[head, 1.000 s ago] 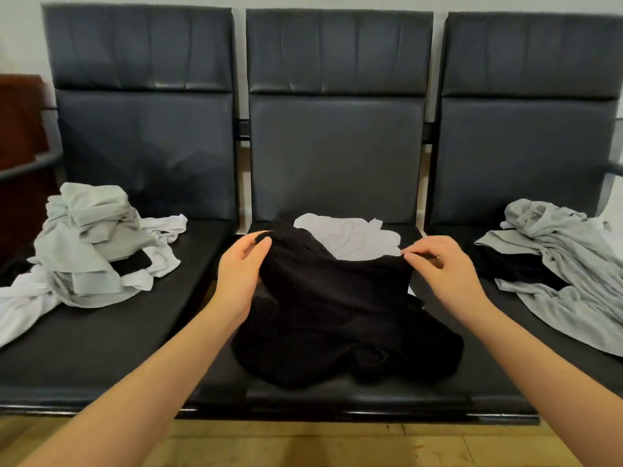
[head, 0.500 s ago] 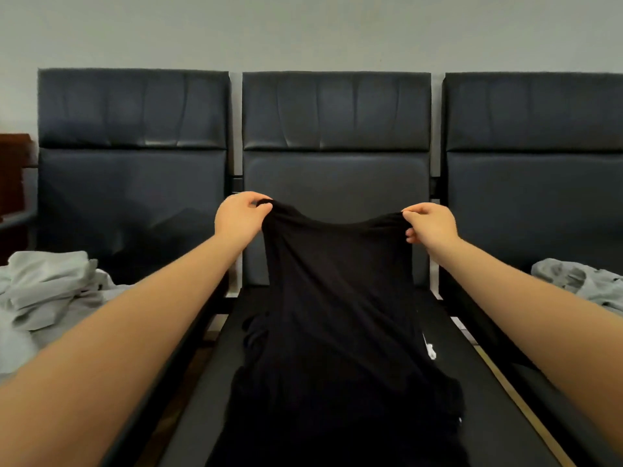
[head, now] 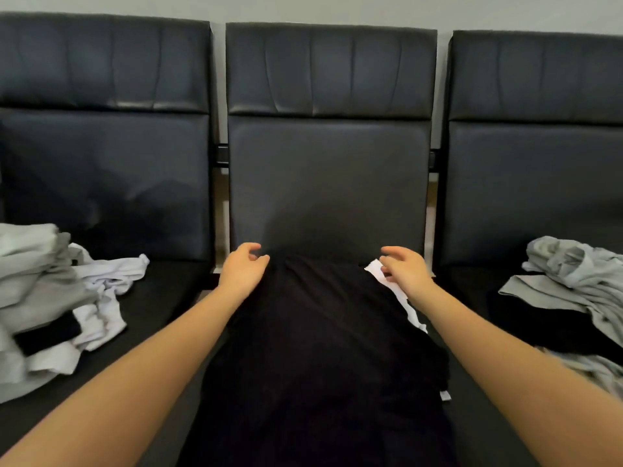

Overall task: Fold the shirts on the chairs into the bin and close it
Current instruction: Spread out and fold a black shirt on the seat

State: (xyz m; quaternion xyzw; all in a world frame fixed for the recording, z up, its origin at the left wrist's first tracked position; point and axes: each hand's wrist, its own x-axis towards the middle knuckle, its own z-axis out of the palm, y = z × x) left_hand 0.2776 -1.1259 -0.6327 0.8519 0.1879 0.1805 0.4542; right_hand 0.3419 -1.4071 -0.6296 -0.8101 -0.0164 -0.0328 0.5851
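A black shirt point(head: 320, 358) lies spread lengthwise over the middle chair seat, its top edge near the backrest. My left hand point(head: 243, 269) hovers at the shirt's top left corner, fingers loosely spread and holding nothing. My right hand point(head: 404, 269) is at the top right corner, fingers relaxed, over a white shirt point(head: 397, 294) that peeks out from under the black one. No bin is in view.
Three dark padded chairs stand in a row; the middle backrest point(head: 328, 183) is straight ahead. A heap of grey, white and black shirts point(head: 50, 298) lies on the left seat. Another grey and black heap point(head: 573, 298) lies on the right seat.
I had lifted the black shirt by its top corners; it is now laid down flat on the middle seat and both hands have let go of it.
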